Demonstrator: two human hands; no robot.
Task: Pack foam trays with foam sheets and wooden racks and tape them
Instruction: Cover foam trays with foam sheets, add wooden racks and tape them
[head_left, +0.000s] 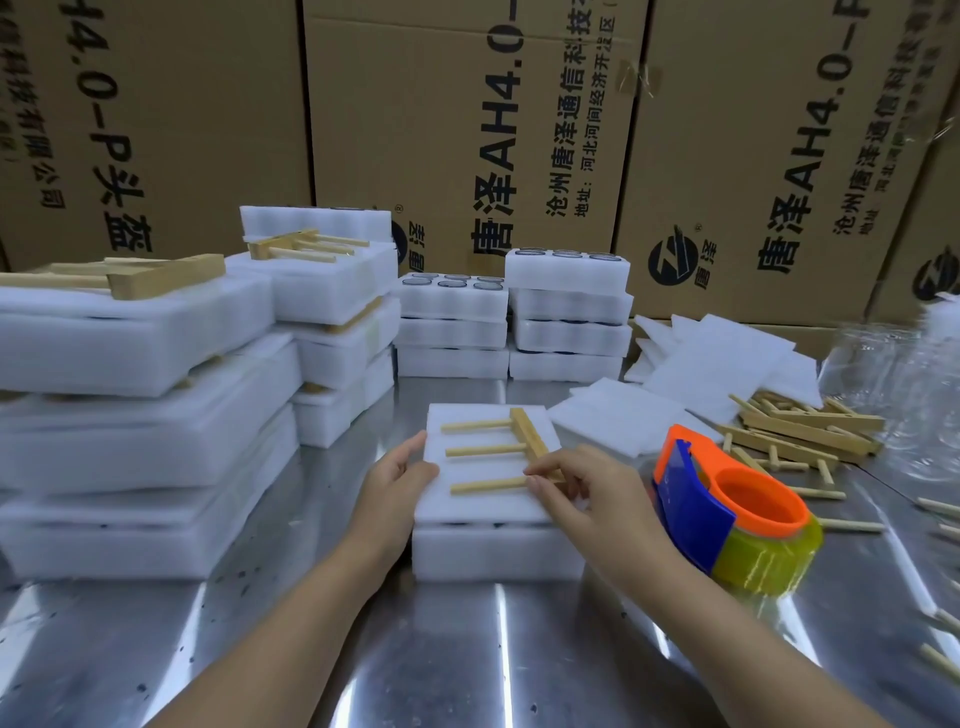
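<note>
Lying on a sheet that covers a tray at the near centre of the worktop, a rack points three pegs left. The right hand pinches the rack with curled fingers where the near peg meets the bar. The left hand rests relaxed against the sheet's left edge. A tape dispenser sits just right. Nothing is taped yet, so the loose rack or sheet may likely slide askew once either hand lets go.
</note>
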